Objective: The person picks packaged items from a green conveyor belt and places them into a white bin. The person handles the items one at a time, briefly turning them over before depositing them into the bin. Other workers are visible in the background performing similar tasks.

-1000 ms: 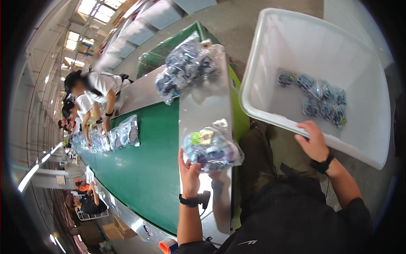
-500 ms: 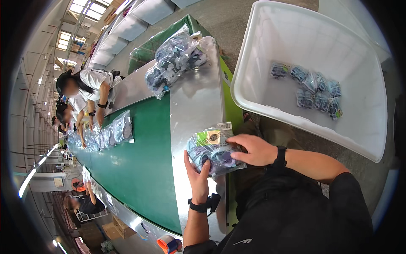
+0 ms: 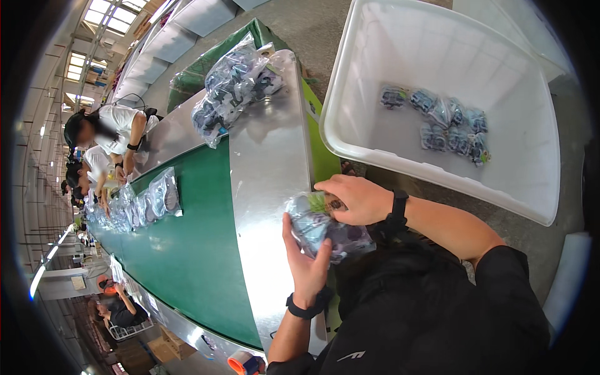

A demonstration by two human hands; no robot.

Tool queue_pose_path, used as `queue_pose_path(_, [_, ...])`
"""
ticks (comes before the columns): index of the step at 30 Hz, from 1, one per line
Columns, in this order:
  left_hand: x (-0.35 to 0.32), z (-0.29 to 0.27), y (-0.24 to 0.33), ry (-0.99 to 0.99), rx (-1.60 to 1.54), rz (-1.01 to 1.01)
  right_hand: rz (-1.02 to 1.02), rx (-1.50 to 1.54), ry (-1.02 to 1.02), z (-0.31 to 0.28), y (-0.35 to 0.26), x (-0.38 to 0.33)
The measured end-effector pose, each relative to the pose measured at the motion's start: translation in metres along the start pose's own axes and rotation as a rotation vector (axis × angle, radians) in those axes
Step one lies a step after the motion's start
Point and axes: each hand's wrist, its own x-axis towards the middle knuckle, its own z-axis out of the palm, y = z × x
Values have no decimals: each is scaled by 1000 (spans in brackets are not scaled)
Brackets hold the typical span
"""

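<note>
Clear plastic bag [image 3: 325, 228] of dark blue-grey items sits just below frame centre, held over the near edge of the steel side table [image 3: 269, 156], against the person's black top. Long axis runs approx 10 to 4 o'clock; end w/ green-yellow card insert points to 11, toward the conveyor, other end points to 4, at the person's torso.

Left hand [image 3: 306, 259] cradles bag from below and the 8 o'clock side, palm up, fingers curled round its lower edge, thumb up along the left side. Right hand [image 3: 356, 199] comes in from 3 o'clock, lies on top of the bag's card end, fingers close together and bent down, pressing on the plastic; whether thumb pinches underneath – can't tell.

At 1 o'clock, white plastic tub [image 3: 537, 187] w/ a few similar small packs [image 3: 447, 125] on its floor. At 11–12 o'clock, heap of filled bags [image 3: 234, 84] on the far end of the steel table. Green conveyor belt [image 3: 187, 250] runs along 9 o'clock side, more bags [image 3: 153, 200] on it, other workers [image 3: 112, 134] beyond.
</note>
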Motion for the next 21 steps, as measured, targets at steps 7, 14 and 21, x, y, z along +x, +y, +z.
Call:
queue_pose_path(7, [-5,18,8,-73,6,-3,-23,80,-104,-13,8,-24])
queue_pose_path(14, [-18,6,16,-135,-121,-143,-93,92,-186,-12,17,-36])
queue_pose_path(21, [-33,4,8,-161,-83,-224,52,102,-254,-5,2,-49])
